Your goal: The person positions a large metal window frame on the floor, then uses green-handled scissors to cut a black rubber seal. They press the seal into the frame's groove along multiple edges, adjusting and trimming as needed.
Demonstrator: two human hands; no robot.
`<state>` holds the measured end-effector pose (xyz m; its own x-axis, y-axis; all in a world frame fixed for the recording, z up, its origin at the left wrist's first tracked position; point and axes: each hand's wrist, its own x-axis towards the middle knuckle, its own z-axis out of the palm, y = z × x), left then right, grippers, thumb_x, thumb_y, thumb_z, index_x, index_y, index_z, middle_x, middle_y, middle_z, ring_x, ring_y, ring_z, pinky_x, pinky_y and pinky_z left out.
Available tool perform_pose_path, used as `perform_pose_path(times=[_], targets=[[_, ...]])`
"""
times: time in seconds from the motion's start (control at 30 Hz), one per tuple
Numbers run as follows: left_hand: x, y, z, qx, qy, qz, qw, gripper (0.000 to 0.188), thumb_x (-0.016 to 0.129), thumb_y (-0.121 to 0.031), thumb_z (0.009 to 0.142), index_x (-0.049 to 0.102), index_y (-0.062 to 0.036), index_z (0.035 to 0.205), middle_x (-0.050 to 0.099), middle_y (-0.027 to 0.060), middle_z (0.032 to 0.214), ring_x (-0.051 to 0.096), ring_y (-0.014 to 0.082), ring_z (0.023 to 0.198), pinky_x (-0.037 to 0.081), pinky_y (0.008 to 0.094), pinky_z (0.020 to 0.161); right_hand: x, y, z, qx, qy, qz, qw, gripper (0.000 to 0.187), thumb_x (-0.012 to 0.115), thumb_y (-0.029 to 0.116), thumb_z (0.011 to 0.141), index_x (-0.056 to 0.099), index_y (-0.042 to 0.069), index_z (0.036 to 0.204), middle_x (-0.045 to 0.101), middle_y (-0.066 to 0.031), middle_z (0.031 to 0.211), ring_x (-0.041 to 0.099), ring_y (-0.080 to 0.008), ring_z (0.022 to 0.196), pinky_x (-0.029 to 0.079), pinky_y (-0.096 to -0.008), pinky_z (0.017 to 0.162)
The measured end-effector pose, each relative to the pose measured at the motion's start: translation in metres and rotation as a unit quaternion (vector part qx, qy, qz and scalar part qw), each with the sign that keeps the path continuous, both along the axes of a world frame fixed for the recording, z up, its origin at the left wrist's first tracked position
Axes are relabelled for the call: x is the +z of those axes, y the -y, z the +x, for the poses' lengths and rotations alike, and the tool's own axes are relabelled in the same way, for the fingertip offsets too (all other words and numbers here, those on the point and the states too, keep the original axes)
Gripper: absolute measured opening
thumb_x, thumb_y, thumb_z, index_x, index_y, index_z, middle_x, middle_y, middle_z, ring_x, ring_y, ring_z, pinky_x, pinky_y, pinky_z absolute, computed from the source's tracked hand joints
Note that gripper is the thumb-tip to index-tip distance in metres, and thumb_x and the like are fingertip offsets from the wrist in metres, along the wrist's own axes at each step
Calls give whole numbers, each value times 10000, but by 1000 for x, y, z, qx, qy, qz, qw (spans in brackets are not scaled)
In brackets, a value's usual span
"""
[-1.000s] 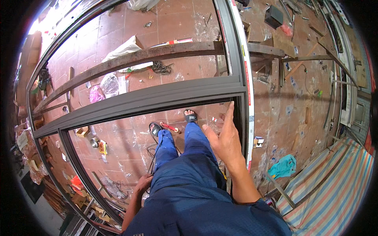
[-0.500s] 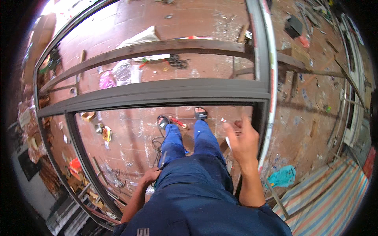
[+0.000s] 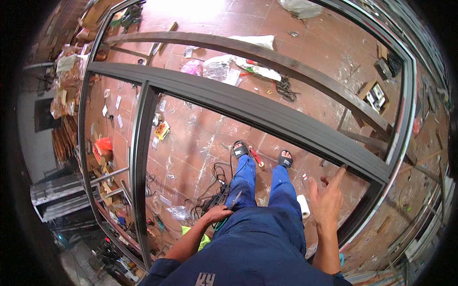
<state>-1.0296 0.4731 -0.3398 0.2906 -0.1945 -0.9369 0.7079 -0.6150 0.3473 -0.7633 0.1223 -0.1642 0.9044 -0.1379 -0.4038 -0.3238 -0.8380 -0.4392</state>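
I stand inside a large dark grey metal frame (image 3: 238, 110) that surrounds my legs, its wide crossbar running in front of me. My right hand (image 3: 328, 200) is raised near the frame's right corner, with nothing in it that I can see. Its fingers are apart, and the index fingertip is at the crossbar's lower edge; whether it touches I cannot tell. Down by my left thigh, my left hand (image 3: 215, 214) is closed around a thin, pointed metal tool (image 3: 235, 199). Something teal shows below that hand; the tool's exact kind is hidden.
A brown beam (image 3: 229, 46) spans beneath the frame's far part. Black cable (image 3: 217, 190) lies tangled beside my left foot, near a red-handled tool (image 3: 256, 156). A white roll (image 3: 303, 206) stands by my right leg. Plastic bags, an open carton (image 3: 373, 97) and scraps litter the tiled floor.
My view has swung, so the frame now slants down to the right and more of its left side shows. My right hand's index finger now reaches to the crossbar. The left hand still grips the tool.
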Motion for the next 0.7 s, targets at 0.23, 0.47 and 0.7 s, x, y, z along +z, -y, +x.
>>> perform_pose_path(times=[0.23, 0.47, 0.7], targets=[[11, -26, 0, 69, -38, 13, 997, 601, 618, -538, 880, 716, -5, 1140, 712, 216, 1078, 660, 329, 998, 496, 408, 894, -12, -61, 9, 143, 82, -18, 986, 988, 773, 344, 875, 220, -74, 1579, 753, -175, 930, 726, -380, 767, 567, -465, 701], [0, -57, -27, 95, -85, 14, 992, 588, 645, -543, 890, 730, -36, 1174, 725, 171, 1108, 669, 304, 1032, 502, 390, 906, -17, -142, 41, 291, 99, -15, 952, 889, 819, 225, 835, 359, -17, 1556, 740, -166, 923, 730, -345, 791, 575, -430, 706], [-1, -96, -36, 96, -56, -11, 994, 648, 608, -599, 905, 728, -12, 1150, 718, 232, 1137, 678, 380, 1066, 504, 433, 940, -34, -202, 61, 326, 119, 57, 936, 826, 802, 184, 844, 403, 11, 1546, 740, -198, 938, 738, -346, 835, 584, -432, 721]])
